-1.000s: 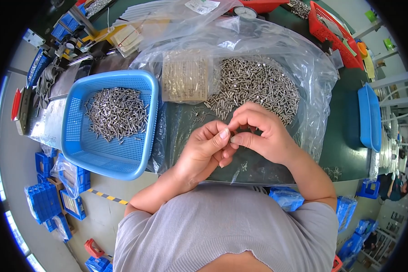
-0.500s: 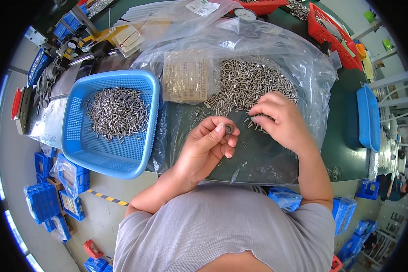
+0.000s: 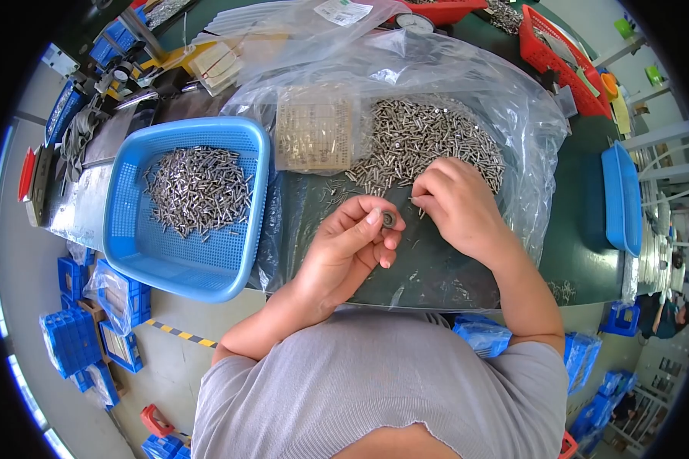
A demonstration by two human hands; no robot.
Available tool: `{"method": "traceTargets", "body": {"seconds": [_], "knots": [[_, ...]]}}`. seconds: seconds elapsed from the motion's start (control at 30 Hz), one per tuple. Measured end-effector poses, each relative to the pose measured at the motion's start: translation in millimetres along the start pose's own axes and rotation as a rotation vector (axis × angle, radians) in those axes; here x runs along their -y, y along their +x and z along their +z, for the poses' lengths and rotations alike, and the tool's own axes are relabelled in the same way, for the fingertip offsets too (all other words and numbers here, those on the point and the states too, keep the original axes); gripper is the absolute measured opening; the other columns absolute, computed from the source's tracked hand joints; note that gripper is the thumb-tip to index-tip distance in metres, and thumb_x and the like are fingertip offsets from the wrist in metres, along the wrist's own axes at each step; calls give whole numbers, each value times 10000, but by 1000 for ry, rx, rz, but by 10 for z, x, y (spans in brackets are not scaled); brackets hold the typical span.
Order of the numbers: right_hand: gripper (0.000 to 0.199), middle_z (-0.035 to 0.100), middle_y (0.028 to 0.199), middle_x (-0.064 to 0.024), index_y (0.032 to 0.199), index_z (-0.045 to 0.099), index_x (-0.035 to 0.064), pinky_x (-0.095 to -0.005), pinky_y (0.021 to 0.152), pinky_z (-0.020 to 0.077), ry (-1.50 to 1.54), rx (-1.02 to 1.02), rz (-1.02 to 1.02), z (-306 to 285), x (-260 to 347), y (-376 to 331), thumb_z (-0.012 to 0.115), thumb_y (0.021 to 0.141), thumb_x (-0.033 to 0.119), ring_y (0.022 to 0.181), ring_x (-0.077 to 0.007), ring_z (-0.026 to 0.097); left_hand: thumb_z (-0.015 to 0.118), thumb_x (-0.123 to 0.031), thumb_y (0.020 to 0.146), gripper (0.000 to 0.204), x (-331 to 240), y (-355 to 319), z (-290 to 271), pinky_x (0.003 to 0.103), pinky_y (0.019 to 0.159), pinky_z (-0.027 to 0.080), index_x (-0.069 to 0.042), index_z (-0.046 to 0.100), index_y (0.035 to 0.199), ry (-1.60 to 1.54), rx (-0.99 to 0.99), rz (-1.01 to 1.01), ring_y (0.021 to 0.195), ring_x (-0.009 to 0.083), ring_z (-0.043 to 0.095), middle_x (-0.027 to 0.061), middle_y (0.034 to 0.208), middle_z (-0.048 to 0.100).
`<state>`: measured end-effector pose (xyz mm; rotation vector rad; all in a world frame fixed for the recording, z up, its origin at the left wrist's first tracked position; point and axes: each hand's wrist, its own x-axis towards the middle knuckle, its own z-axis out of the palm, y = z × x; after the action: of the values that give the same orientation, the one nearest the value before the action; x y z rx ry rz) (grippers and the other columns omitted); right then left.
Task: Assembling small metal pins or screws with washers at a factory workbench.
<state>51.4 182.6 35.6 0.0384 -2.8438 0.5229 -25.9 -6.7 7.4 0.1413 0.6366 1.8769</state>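
Between the thumb and fingers of my left hand (image 3: 346, 243) is a small round dark metal ring (image 3: 389, 219), its opening turned toward my right hand. My right hand (image 3: 467, 210) is closed in a pinch just right of the ring, with the tip of a small metal pin (image 3: 414, 200) showing at its fingertips. The two hands are apart. Behind them a heap of small silvery metal pins (image 3: 421, 134) lies on a clear plastic sheet (image 3: 532, 126). A few loose pins lie close to my fingers.
At the left stands a blue plastic basket (image 3: 259, 176) with many similar pins (image 3: 198, 187). A clear, flat plastic block (image 3: 314, 134) lies beside the heap. Red baskets (image 3: 543, 50) stand at the back right, and a blue tray (image 3: 622, 199) is at the right edge of the green table (image 3: 589, 268).
My right hand has come down and left from the heap toward the ring, its fingers closing into a pinch on a pin. My left hand has hardly moved.
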Motion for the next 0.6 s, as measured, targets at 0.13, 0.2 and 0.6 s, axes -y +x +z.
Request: {"method": "traceTargets", "body": {"seconds": [0.13,0.2,0.6], "knots": [[100,535,809,-51,813,551,21,-291,665,430,500,31,121,-135,112,11,638,817,70,749,-180,530,525,-195,955,177,-6,-15,-10,257,630,462,-39,536,1040,8,2,-15,751,114,544,75,948,593],[108,528,817,-43,816,544,18,-268,664,424,706,84,190,-127,151,8,620,854,84,742,-149,518,529,-198,953,182,-4,-21,-21,257,622,461,-39,537,1041,3,1,-27,746,113,546,73,938,597],[113,525,824,-45,819,544,16,-261,638,454,774,116,99,-45,191,-6,613,876,84,724,-134,536,555,-202,940,173,4,-10,-8,241,572,449,-43,546,1006,11,-3,-61,709,106,544,70,898,609]]}}
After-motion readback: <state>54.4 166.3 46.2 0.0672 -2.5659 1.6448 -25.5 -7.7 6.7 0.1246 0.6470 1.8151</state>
